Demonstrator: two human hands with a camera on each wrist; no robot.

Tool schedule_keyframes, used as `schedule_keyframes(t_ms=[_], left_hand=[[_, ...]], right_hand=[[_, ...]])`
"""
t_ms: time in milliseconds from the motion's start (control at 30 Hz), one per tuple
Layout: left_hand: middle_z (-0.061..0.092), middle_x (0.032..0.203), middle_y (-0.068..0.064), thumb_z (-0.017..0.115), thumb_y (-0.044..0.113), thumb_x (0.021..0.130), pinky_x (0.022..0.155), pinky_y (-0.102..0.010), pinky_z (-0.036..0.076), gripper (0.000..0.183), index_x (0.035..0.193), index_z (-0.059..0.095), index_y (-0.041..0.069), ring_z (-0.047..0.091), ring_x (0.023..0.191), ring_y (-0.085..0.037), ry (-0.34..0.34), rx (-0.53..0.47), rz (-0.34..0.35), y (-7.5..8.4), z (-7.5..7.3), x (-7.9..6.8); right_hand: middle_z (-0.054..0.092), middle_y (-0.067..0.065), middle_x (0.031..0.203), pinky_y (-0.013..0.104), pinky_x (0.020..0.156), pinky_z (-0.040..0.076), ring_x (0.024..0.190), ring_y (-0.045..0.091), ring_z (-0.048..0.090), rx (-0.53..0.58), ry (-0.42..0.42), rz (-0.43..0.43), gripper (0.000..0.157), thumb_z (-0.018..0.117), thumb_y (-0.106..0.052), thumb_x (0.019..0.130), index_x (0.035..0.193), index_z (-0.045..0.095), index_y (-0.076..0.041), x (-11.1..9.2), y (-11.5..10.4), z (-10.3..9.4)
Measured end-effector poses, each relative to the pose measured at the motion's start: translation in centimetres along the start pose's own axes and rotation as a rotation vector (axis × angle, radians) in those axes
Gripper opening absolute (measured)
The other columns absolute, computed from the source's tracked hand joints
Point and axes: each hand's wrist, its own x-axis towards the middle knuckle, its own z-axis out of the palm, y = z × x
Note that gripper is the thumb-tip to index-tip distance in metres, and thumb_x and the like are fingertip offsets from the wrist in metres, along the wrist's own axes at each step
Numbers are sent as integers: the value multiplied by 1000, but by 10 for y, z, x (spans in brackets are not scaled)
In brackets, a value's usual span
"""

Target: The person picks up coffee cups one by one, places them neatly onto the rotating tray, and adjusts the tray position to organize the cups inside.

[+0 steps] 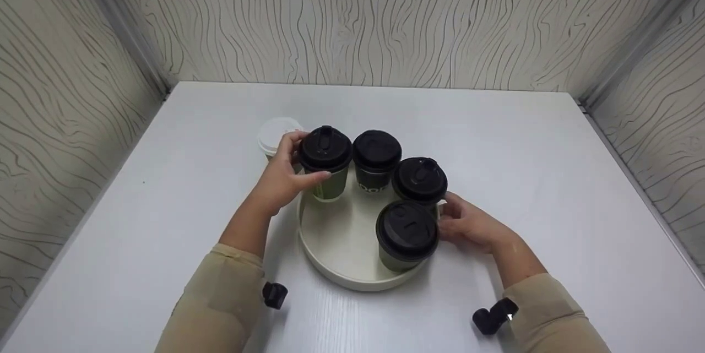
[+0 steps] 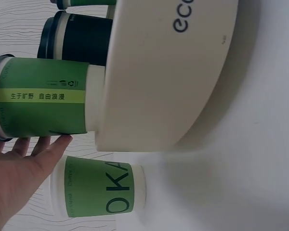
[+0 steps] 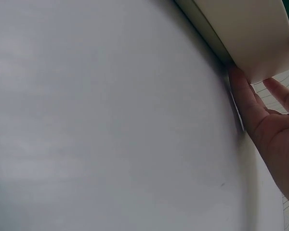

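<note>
In the head view my left hand (image 1: 281,179) grips a green paper coffee cup (image 1: 326,149) with a black lid, thumb on the near side and fingers behind. The cup stands upright at the back left of a round cream tray (image 1: 336,245). The left wrist view shows a yellow-green band with printed characters on this cup (image 2: 43,110). My right hand (image 1: 471,225) holds the tray's right side. In the right wrist view one finger (image 3: 243,91) reaches beneath the tray's lower edge, and others lie along its wall (image 3: 250,38).
A dark cup (image 1: 377,152) and two more black-lidded cups (image 1: 420,179) (image 1: 407,232) stand upright on the tray. Behind my left hand, a white-lidded green cup (image 1: 278,134) stands on the white table (image 1: 209,138), outside the tray. Patterned panels (image 1: 341,22) enclose the table.
</note>
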Motion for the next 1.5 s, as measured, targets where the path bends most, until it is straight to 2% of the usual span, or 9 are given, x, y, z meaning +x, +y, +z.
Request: schedule_keyframes(t_ms=[167,333,567,900,1033,1267,1433,1500], left_hand=[[48,126,-5,82,20,67,104,-32,29,78,129,35,15,43,121,-16,19,4,-2,-7,1,2],[48,127,-8,81,17,67,104,-35,29,79,130,34,13,43,121,-19,20,-18,-16,-13,2,1],[46,129,-8,82,15,66,106,-37,25,81,130,33,13,40,124,-20,5,-23,-20,-18,3,0],[44,130,-9,81,16,67,105,-42,27,80,131,33,16,38,125,-25,-30,-4,-47,-24,2,-4],[44,131,-11,82,12,66,105,-42,27,83,132,33,14,39,125,-27,-35,-5,-70,-20,3,-6],[43,129,-17,80,5,67,100,-42,34,81,133,32,5,40,122,-31,-46,6,-76,4,6,-16],[42,130,-17,79,3,66,100,-42,35,82,133,32,4,40,121,-31,-46,-13,-83,4,7,-17],[42,130,-15,81,5,65,100,-41,35,83,133,32,7,40,122,-29,-44,-25,-90,-3,7,-14]], right_hand=[[44,18,113,34,83,48,94,22,57,-5,5,-1,79,61,-4,84,145,11,-6,0,-1,0],[44,18,112,32,81,49,92,21,57,-17,15,3,78,61,-3,83,144,13,-5,0,-2,1],[44,17,112,33,80,49,91,21,57,-11,16,10,79,62,-3,83,145,13,-6,0,-3,1],[46,16,111,32,80,50,91,20,58,-34,18,29,80,60,-2,82,145,11,-7,0,-3,-1],[48,15,109,32,79,50,90,20,58,-27,11,17,79,60,-2,83,145,11,-6,0,-2,-1],[47,14,108,30,78,50,88,18,58,-26,13,16,81,61,-2,82,145,10,-6,0,0,-2],[48,15,109,31,78,50,88,19,58,-36,10,12,82,61,-3,82,145,8,-5,0,-1,-2],[47,15,111,32,79,50,89,19,58,-43,15,16,82,62,-4,82,145,9,-6,-1,-1,-2]])
